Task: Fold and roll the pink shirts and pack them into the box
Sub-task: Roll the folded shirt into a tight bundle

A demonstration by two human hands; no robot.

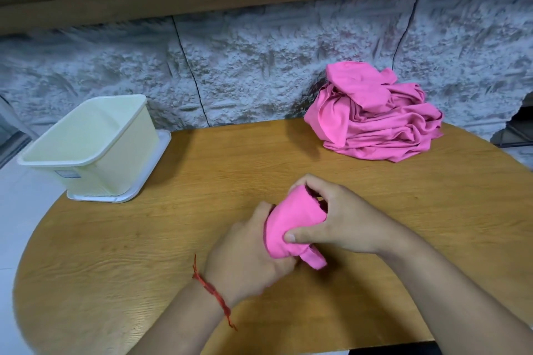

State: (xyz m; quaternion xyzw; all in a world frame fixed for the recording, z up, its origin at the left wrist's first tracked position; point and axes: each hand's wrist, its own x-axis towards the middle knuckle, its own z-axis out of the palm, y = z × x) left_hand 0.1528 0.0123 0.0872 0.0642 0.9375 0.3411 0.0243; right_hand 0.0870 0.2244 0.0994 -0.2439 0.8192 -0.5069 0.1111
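A rolled pink shirt sits between both hands just above the middle of the wooden table. My left hand grips its lower left end from below. My right hand wraps over the top, thumb pressed on the front of the roll. A loose strip of the shirt pokes out at the bottom right. A heap of crumpled pink shirts lies at the table's far right. The cream plastic box stands open at the far left, with nothing visible inside.
The box rests on a white lid or tray at the table's left edge. A rough grey stone-pattern wall runs right behind the table. The table edge curves round on the left and near sides.
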